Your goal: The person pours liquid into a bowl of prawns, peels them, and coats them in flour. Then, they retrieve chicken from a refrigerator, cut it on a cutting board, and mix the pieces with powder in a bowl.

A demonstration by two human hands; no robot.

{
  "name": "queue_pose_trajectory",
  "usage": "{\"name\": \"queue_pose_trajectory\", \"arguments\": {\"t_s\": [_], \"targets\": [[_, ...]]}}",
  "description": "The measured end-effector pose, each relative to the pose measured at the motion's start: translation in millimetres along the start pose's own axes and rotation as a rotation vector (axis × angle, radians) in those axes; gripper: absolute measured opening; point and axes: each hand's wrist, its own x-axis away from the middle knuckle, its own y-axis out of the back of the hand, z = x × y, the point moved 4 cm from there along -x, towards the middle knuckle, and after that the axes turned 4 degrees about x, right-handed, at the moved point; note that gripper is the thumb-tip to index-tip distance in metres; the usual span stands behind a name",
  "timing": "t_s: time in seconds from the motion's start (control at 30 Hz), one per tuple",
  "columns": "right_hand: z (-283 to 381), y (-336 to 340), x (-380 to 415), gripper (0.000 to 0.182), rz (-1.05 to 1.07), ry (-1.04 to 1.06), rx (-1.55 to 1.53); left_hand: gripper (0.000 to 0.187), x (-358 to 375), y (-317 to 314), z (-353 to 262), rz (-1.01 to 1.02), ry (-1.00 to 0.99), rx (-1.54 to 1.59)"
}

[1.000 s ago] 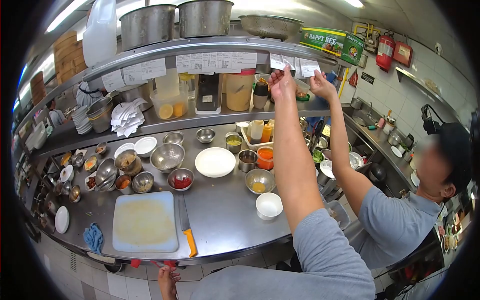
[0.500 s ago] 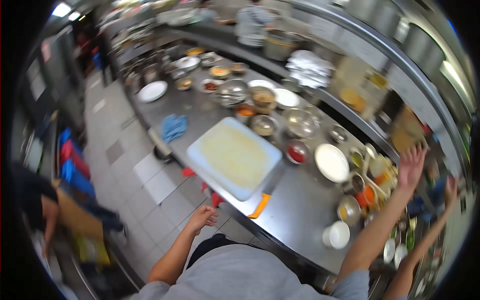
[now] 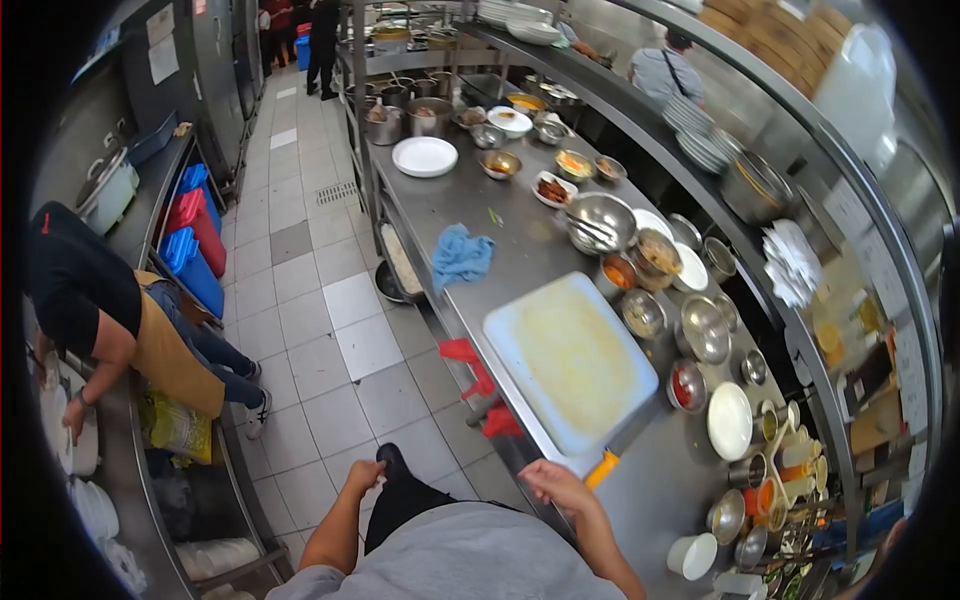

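The steel counter runs from 12 to 5 o'clock. The white cutting board lies at centre. Your right hand, released, rests beside the orange knife handle at 6 o'clock. Your left hand hangs empty at 7 o'clock.

Just beyond the right hand's fingers, the knife shows only its orange handle; the blade is hidden under the cutting board.
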Motion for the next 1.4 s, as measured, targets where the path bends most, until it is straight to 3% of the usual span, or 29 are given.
{"name": "queue_pose_trajectory", "arguments": {"t_s": [0.1,0.17,0.27,0.4,0.57,0.67,0.73,0.8,0.87,0.93,1.0,1.07,1.1,1.17,1.27,1.33,1.37,1.4], "targets": [[13.1,-48.4,-67.7,0.022,0.092,-0.089,0.062,0.023,-56.8,81.9,100.0,-0.016,-0.018,-0.082],[24.2,-67.5,-110.9,0.023,0.127,-0.127,0.042,0.019,-27.8,137.4,103.2,-0.175,0.284,0.263],[43.4,-77.6,-165.4,0.024,-0.001,-0.055,0.160,0.013,-7.8,212.6,96.2,-0.307,0.351,0.316],[73.1,-77.7,-231.4,0.030,-0.039,-0.105,0.231,0.012,-27.7,281.1,77.7,-0.332,0.322,0.286],[54.0,-73.6,-328.7,0.029,0.032,-0.251,0.314,0.023,-101.4,289.5,-56.2,-0.217,0.094,0.417],[30.6,-71.6,-395.1,0.028,0.045,-0.386,0.381,0.018,-141.9,292.3,-168.2,0.019,-0.021,0.537],[46.4,-82.8,-449.4,0.027,0.029,-0.448,0.465,0.015,-175.8,324.5,-230.3,0.060,-0.087,0.469],[88.4,-113.4,-506.4,0.023,0.177,-0.227,0.458,0.017,-219.5,360.8,-266.7,0.049,-0.196,0.386],[151.6,-145.8,-568.6,0.022,0.195,-0.174,0.332,0.016,-266.4,413.2,-273.6,-0.046,-0.176,0.327],[215.0,-170.7,-643.1,0.024,0.146,0.107,0.491,0.015,-303.4,477.9,-266.5,-0.152,-0.159,0.255],[309.9,-195.5,-690.7,0.025,0.160,0.155,0.468,0.013,-322.5,540.7,-229.1,-0.357,0.013,0.282],[388.3,-217.9,-748.2,0.025,0.274,0.261,0.557,0.012,-334.5,596.0,-199.9,-0.418,0.117,0.376],[420.1,-229.6,-774.2,0.025,0.325,0.255,0.585,0.013,-330.7,607.4,-182.9,-0.459,0.217,0.473],[481.2,-254.3,-829.2,0.026,0.336,0.269,0.599,0.012,-323.2,626.3,-187.5,-0.523,0.171,0.677],[576.8,-307.2,-887.4,0.028,0.409,0.150,0.599,0.014,-339.3,632.5,-179.3,-0.614,0.227,0.770],[605.1,-340.0,-943.4,0.027,0.470,0.122,0.593,0.016,-357.0,626.9,-184.9,-0.615,0.302,0.831],[617.4,-355.9,-971.2,0.027,0.480,0.102,0.544,0.026,-387.4,624.2,-164.8,-0.366,-0.074,0.100],[623.1,-370.3,-1003.3,0.027,0.504,0.092,0.535,0.038,-402.2,621.3,-159.1,-0.413,-0.525,-0.572]]}}
